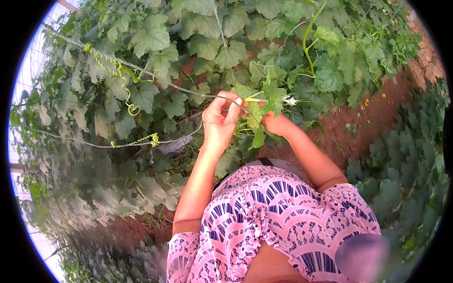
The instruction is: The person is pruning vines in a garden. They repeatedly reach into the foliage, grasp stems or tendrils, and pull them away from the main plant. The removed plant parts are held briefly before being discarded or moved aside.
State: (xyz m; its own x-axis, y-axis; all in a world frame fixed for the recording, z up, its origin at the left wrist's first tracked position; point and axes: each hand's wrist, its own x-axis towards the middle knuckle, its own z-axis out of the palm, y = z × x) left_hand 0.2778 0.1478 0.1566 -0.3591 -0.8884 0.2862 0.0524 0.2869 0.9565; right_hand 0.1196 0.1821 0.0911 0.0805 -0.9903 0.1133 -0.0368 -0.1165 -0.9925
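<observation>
My left hand (221, 115) pinches grey twine (184, 88) between thumb and forefinger. A pale green vine stem (255, 100) meets these fingertips; whether they grip it too is unclear. From the pinch, the twine runs taut to the upper left, and a loose length passes down over the vine leaves. My right hand (276, 123) is just to the right, behind the vine's tip, its fingers mostly hidden by a young leaf (274, 99). Beside that leaf is a whitish, fuzzy shoot tip (291, 101).
A second twine (95, 145) with coiled tendrils (154, 139) sags at the left. Dense, broad-leaved vines (152, 35) fill the far side, with another hanging string (219, 24). Reddish soil (339, 134) forms a path at the right, bordered by another leafy row (396, 177).
</observation>
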